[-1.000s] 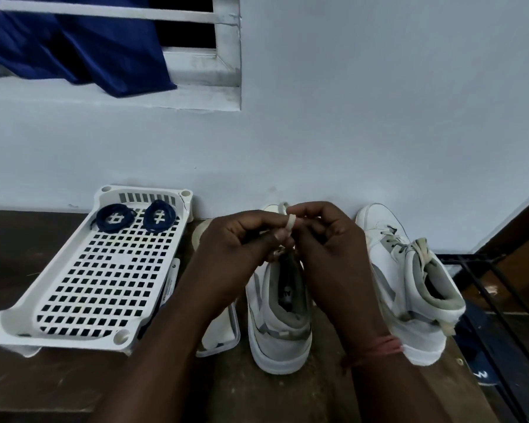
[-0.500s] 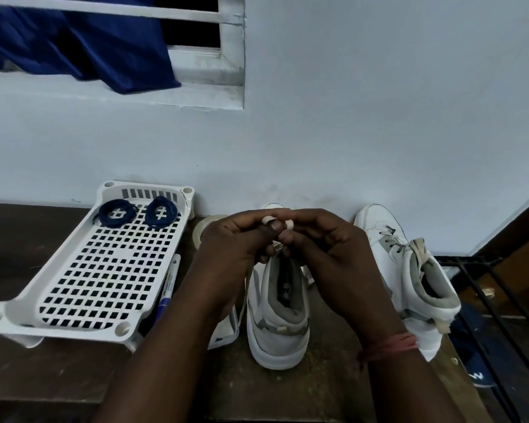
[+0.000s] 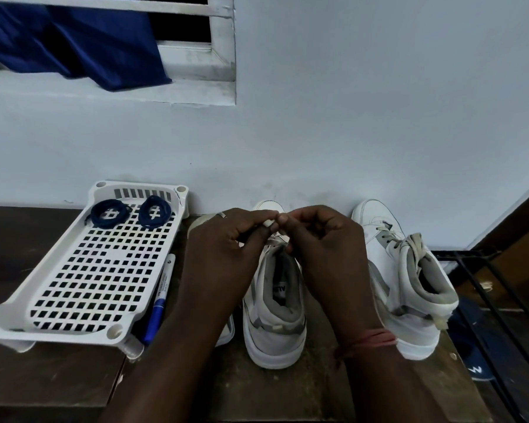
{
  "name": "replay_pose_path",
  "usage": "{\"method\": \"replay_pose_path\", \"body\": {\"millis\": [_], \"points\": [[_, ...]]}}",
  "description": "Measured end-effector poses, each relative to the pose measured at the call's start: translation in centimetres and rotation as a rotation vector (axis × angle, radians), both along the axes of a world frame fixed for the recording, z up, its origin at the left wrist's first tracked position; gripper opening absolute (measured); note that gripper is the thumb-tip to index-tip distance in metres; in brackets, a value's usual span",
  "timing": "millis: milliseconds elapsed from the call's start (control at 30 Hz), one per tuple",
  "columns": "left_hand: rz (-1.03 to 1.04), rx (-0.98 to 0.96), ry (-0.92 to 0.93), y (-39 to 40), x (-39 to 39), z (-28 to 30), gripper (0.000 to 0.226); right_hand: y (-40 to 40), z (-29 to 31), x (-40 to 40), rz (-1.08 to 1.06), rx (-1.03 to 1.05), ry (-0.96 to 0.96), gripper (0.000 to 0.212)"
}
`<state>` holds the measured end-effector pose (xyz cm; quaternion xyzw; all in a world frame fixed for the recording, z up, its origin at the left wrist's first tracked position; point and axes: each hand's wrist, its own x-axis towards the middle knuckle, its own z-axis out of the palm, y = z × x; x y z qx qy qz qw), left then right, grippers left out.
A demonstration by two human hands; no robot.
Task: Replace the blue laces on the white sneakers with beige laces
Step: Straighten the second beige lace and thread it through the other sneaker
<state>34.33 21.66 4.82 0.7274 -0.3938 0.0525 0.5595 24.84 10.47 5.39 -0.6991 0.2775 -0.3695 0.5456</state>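
Two white high-top sneakers stand on the dark bench against the wall. Over the middle sneaker my left hand and my right hand meet fingertip to fingertip, both pinching a beige lace just above its tongue. Most of that lace is hidden by my fingers. The right sneaker carries a beige lace, tied at the collar. Two coiled blue laces lie at the far end of the white perforated tray on the left.
A blue-capped marker lies between the tray and my left forearm. A white flat object peeks out under my left arm. A black metal rack and a dark blue shoe sit past the bench's right edge. Blue cloth hangs at the window.
My hands stay together over the middle sneaker, working the beige lace; the fingers have shifted their pinch, and the lace end that stuck up a second ago is now tucked between the fingertips.
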Motion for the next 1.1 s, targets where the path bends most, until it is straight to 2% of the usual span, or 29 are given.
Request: {"method": "replay_pose_path", "body": {"millis": [100,300,433,633,733,833,967,1100], "points": [[0.043,-0.024,-0.041,-0.1,0.1,0.0,0.017,0.2,-0.2,0.0,0.032,-0.198,0.129,0.015],[-0.009,-0.058,0.359,-0.1,0.2,0.6,0.014,0.7,0.1,-0.5,0.22,-0.233,0.211,0.009],[-0.093,-0.021,0.495,-0.3,0.0,0.8,0.012,0.4,-0.2,-0.3,0.183,-0.317,0.244,0.015],[-0.088,-0.066,0.659,-0.1,0.1,0.9,0.009,0.1,-0.3,-0.5,0.153,-0.394,0.202,0.009],[-0.139,-0.039,0.712,0.0,0.4,0.7,0.013,0.4,-0.1,-0.4,0.094,-0.359,0.117,0.004],[-0.154,0.014,0.709,-0.1,0.4,0.5,0.02,0.6,-0.1,-0.4,0.058,-0.243,0.02,0.013],[-0.166,-0.001,0.768,-0.2,0.6,0.2,0.024,0.9,-0.1,-0.4,0.042,-0.307,-0.021,0.01],[-0.238,-0.118,0.97,-0.3,1.1,0.0,0.026,0.9,-0.3,-0.1,-0.068,-0.24,-0.145,0.012]]}}
